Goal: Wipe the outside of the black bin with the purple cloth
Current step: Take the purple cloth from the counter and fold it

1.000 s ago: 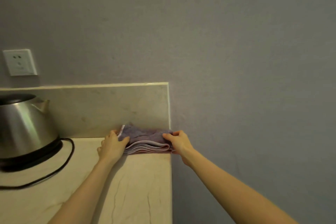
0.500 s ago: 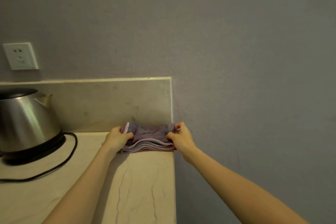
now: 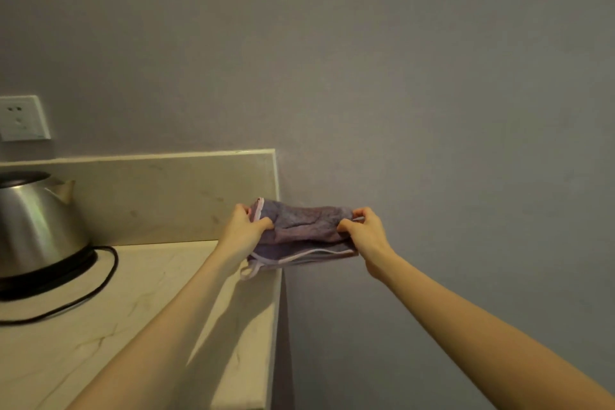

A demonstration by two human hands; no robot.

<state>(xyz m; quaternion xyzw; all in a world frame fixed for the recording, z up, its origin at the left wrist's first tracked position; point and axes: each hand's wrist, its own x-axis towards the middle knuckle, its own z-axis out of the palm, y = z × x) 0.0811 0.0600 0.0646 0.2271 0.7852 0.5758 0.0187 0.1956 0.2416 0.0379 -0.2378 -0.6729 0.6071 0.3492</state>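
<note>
The folded purple cloth [image 3: 304, 231] with a pale trim hangs in the air at the right end of the counter, partly past its edge. My left hand [image 3: 244, 230] grips its left end, thumb on top. At the other end my right hand [image 3: 364, 231] pinches the cloth. A loop of the trim dangles below the left end. The black bin is not in view.
A beige stone counter [image 3: 133, 326] with a low backsplash [image 3: 159, 196] ends in a straight right edge against the grey wall. A steel kettle [image 3: 36, 223] on its black base with a black cord [image 3: 83, 303] stands at the left. A wall socket [image 3: 20, 118] sits above it.
Both hands have lifted the cloth off the counter's back corner and carried it to the right, past the counter's edge. It rested folded on the counter before.
</note>
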